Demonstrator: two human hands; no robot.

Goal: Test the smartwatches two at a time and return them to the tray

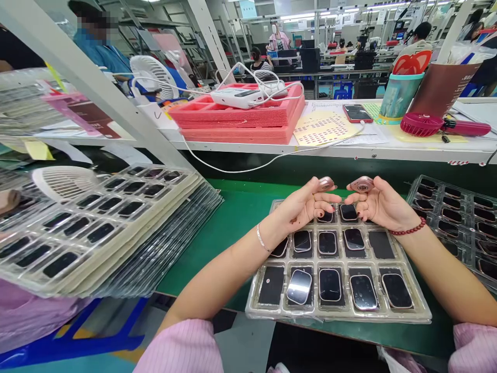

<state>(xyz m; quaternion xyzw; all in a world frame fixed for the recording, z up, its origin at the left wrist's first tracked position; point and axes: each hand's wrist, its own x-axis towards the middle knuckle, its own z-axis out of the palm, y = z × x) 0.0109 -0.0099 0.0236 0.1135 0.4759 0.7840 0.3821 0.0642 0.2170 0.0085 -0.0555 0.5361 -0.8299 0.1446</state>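
at centre frame, the left hand (306, 204) pinches a small rounded pink metal watch case (326, 183); the right hand (378, 203) grips another glossy pink case (362, 184). both hover above a clear moulded plastic tray (415, 311) of glossy rectangular watch bodies on the green surface (233, 217).

The left hand (306, 204) covers part of the clear tray (337, 313) beneath it, hiding the pockets under the palm, while the small pink piece (325, 183) in its grip shows only its rounded end. A second tray (458, 217) runs off the right edge. The face of a person (99, 44) behind the shelf post is blurred, and print on the yellow sheet (324, 128) is too small to read.
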